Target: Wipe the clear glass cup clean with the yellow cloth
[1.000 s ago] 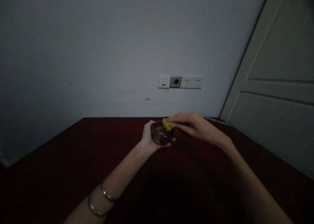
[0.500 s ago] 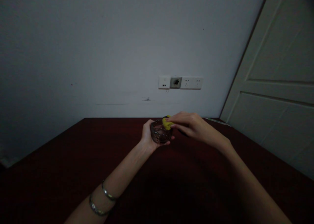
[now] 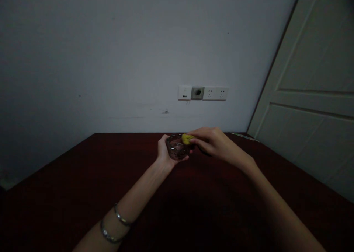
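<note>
A small dark-tinted glass bowl (image 3: 177,154) with a wavy rim is held up above the table by my left hand (image 3: 163,151). The fingers pass beneath and behind the bowl, and some tips show at its right side. My right hand (image 3: 211,139) pinches a yellow cloth (image 3: 187,138), bunched up small, at the bowl's right rim. Part of the cloth is hidden under my right fingers. Two silver bangles (image 3: 112,230) circle my left forearm.
The dark red table (image 3: 124,174) reaches back to a grey-white wall (image 3: 132,60). Sockets and switches (image 3: 210,93) sit low on that wall. A pale panelled door (image 3: 312,97) stands at the right, and a thin strip (image 3: 245,136) lies at the table's back right edge.
Both hands have shifted slightly left with the bowl and cloth. The cloth has turned a little at the rim, and both holds stay the same.
</note>
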